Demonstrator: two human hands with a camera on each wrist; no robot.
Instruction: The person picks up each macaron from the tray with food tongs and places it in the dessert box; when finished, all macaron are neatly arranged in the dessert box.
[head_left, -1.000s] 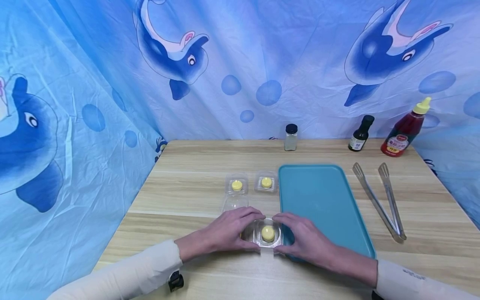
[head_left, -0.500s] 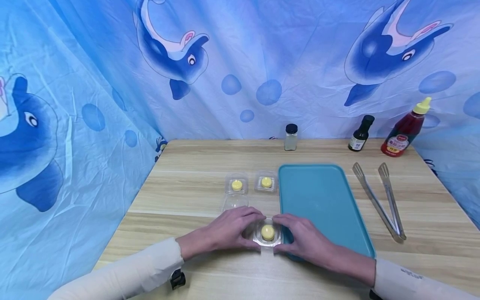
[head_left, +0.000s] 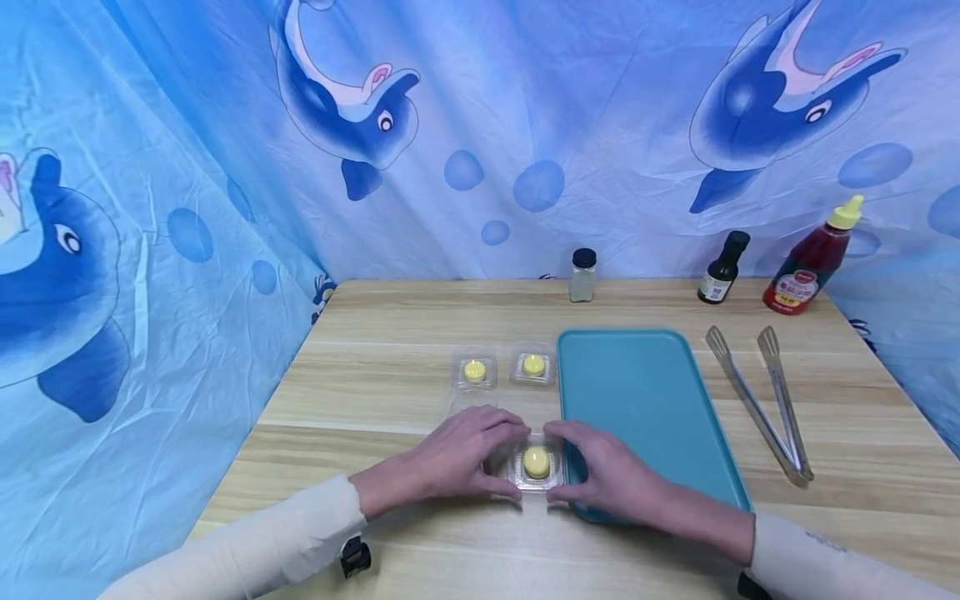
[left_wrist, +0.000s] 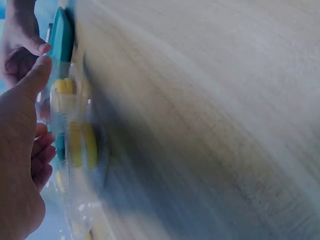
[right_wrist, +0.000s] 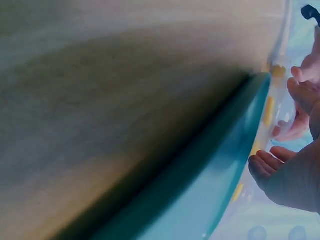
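Observation:
Both hands hold a small clear plastic box (head_left: 553,478) with a round yellow macaron (head_left: 536,462) inside, low over the table at the tray's left edge. My left hand (head_left: 468,456) grips its left side, thumb at the near corner and fingers at the far one. From the right, my right hand (head_left: 613,472) grips it the same way. Below the left hand, the left wrist view shows another yellow macaron (left_wrist: 82,145) in clear plastic, which the hand hides in the head view. Whether the held box touches the table cannot be told.
Behind the hands stand two more clear boxes, a left one (head_left: 456,379) and a right one (head_left: 515,377), each with a macaron. A blue tray (head_left: 637,400) lies to the right, then metal tongs (head_left: 780,417). A shaker (head_left: 582,277), dark bottle (head_left: 722,271) and red sauce bottle (head_left: 806,265) stand behind.
The held box and the left hand have shifted very slightly away from the person. Both hands keep their grip, and the other things stay in place.

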